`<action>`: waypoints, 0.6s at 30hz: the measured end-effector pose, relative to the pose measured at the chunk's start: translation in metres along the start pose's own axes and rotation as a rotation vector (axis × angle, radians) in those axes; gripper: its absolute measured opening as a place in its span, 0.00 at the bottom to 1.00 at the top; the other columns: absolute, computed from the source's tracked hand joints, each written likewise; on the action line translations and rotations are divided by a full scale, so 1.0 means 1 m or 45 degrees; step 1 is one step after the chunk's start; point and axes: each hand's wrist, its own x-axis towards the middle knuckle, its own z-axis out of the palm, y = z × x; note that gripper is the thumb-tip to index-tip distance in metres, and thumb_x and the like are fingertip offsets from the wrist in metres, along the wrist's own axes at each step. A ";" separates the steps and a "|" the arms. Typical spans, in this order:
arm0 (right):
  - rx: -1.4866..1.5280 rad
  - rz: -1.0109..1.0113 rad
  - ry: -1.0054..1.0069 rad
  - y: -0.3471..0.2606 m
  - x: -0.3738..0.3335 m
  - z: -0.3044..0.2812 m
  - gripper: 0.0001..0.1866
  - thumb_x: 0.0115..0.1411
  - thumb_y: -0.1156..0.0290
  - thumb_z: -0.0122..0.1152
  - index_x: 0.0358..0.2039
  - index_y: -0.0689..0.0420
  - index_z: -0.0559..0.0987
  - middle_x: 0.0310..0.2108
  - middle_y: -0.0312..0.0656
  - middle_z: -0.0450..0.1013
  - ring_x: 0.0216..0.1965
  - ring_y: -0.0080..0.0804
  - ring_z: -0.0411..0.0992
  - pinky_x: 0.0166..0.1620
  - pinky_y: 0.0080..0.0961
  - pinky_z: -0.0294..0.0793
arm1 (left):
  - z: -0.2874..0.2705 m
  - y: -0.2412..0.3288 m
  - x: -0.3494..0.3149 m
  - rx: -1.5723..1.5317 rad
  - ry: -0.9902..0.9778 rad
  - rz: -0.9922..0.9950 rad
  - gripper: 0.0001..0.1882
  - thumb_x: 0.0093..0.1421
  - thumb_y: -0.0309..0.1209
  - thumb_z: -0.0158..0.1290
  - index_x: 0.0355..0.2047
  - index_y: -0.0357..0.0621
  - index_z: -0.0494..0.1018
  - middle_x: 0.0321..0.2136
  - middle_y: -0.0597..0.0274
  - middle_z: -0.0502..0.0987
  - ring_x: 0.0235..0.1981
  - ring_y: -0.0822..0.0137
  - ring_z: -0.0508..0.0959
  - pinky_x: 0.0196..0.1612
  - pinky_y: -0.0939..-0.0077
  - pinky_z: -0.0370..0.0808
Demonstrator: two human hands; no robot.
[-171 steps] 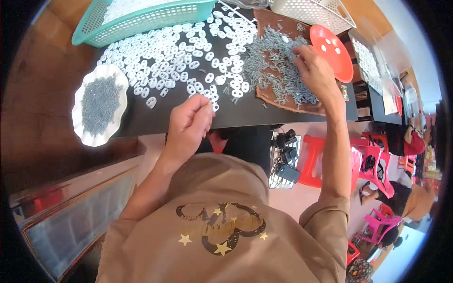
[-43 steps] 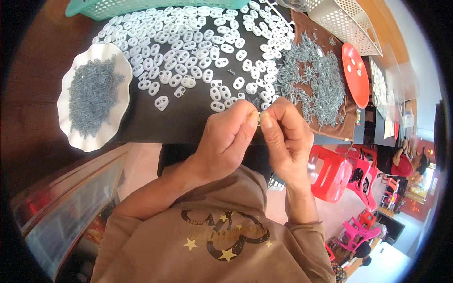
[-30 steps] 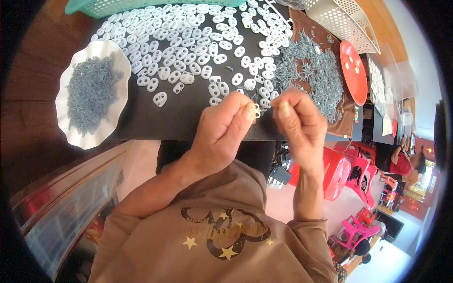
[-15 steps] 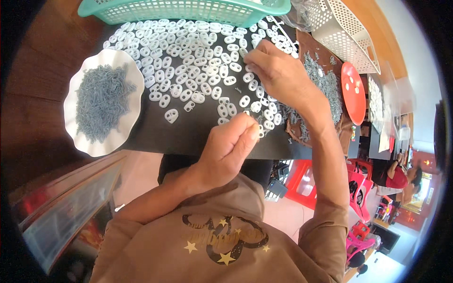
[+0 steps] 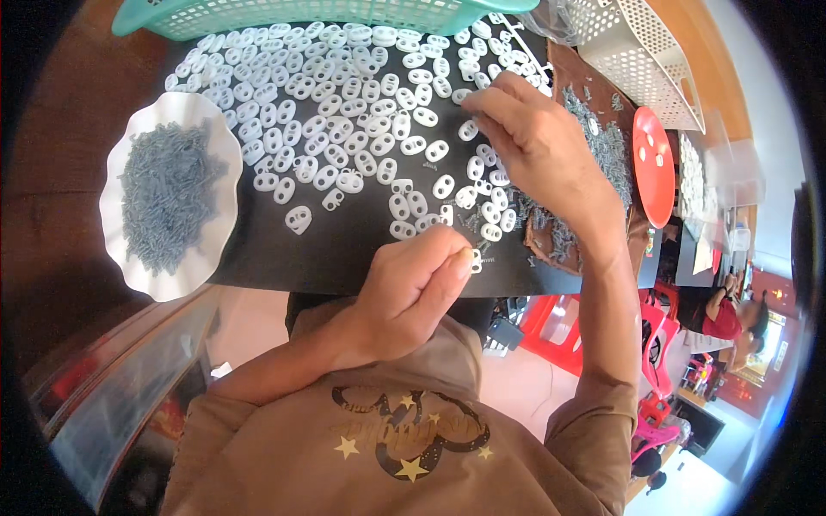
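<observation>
My left hand (image 5: 422,279) is closed near the table's front edge, thumb pressed on the curled fingers. A small white two-holed piece (image 5: 476,261) juts from its thumb tip; the rest of the grip is hidden. Farther right, my right hand (image 5: 535,133) is bent palm down with fingertips pinched together. They are beside a white oval two-holed piece (image 5: 462,96); what is between them cannot be seen. Many such white pieces (image 5: 353,107) lie spread across the black tabletop (image 5: 284,254). Small grey spring-like parts (image 5: 602,150) are heaped beyond my right wrist.
At left stands a white scalloped dish (image 5: 225,202) filled with grey parts. A green basket (image 5: 292,13) is along the far edge. To the right are a white perforated basket (image 5: 632,52) and a red plate (image 5: 654,176). Red stools (image 5: 551,340) and another person (image 5: 723,322) are farther off.
My right hand has drawn a little to the right, fingers still bent. The left hand stays closed, slightly lower in the picture, and the white piece at its thumb has moved with it.
</observation>
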 end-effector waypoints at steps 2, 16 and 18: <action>0.113 -0.052 -0.082 -0.003 -0.003 -0.004 0.10 0.56 0.79 0.58 0.40 0.58 0.77 0.32 0.43 0.70 0.32 0.47 0.72 0.34 0.36 0.71 | 0.000 -0.001 -0.001 -0.012 0.010 -0.003 0.06 0.66 0.25 0.45 0.31 0.35 0.67 0.17 0.60 0.66 0.17 0.70 0.66 0.22 0.75 0.65; 0.037 -0.052 -0.147 0.004 0.007 0.003 0.08 0.55 0.75 0.60 0.36 0.60 0.74 0.31 0.44 0.69 0.33 0.45 0.72 0.35 0.37 0.70 | -0.002 0.000 0.001 0.000 -0.016 0.045 0.07 0.66 0.26 0.45 0.31 0.36 0.67 0.18 0.61 0.66 0.18 0.70 0.66 0.23 0.75 0.64; 0.050 -0.046 -0.147 0.005 0.008 0.004 0.07 0.55 0.75 0.60 0.34 0.60 0.73 0.31 0.44 0.69 0.32 0.44 0.71 0.35 0.37 0.70 | -0.002 -0.001 0.000 0.007 -0.009 0.054 0.07 0.66 0.26 0.45 0.31 0.36 0.67 0.18 0.61 0.66 0.18 0.71 0.65 0.23 0.76 0.64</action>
